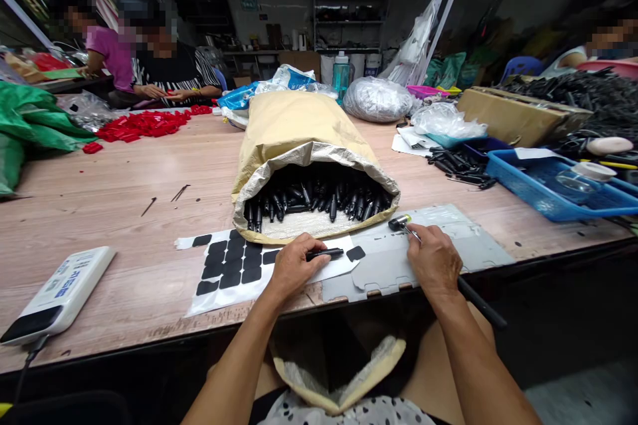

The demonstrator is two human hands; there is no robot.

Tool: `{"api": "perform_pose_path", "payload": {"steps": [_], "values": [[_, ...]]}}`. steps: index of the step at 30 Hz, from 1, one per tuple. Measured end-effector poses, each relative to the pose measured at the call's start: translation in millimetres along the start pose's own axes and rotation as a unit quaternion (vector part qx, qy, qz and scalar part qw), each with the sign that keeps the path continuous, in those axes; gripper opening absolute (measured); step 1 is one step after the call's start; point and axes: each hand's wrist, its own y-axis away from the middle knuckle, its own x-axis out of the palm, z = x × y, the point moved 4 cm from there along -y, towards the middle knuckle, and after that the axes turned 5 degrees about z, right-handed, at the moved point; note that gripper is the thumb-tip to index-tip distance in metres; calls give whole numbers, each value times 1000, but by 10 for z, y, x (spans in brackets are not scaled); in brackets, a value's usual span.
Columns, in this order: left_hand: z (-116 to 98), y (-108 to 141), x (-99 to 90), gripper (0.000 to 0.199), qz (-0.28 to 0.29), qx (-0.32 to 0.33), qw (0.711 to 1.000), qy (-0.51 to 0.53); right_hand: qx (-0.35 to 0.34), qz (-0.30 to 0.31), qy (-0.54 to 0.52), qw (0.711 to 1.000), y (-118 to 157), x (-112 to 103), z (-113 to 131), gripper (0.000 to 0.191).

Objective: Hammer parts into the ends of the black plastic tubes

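Observation:
My left hand (298,264) is closed on a black pen-like piece (329,253), pinched between thumb and fingers above a white sheet. My right hand (436,257) grips a small hammer (399,222), whose head hangs over a grey board (423,239) and whose black handle sticks out below the wrist. Black square stickers (232,265) lie in rows on the white sheet (197,305) left of my left hand. Just beyond my hands a tan sack (304,123) lies on its side, its mouth facing me, full of black pen-like pieces (333,206).
A white power bank (62,292) with a cable lies at left. Red pieces (144,125) are heaped near a co-worker (169,73). A blue tray (548,186) and black parts (461,166) stand at right. Another open sack (343,398) sits on my lap.

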Motion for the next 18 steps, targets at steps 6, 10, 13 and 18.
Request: {"api": "perform_pose_path", "payload": {"steps": [6, 10, 13, 18], "values": [[-22, 11, 7, 15, 1, 7, 1000, -16, 1, -29, 30, 999, 34, 65, 30, 25], [-54, 21, 2, 18, 6, 13, 1000, -27, 2, -23, 32, 999, 41, 62, 36, 24], [-218, 128, -35, 22, 19, 16, 1000, -18, 1, -25, 35, 999, 40, 61, 32, 24], [-674, 599, 114, 17, 207, 23, 977, 55, 0, -30, 33, 999, 47, 75, 27, 24]]}}
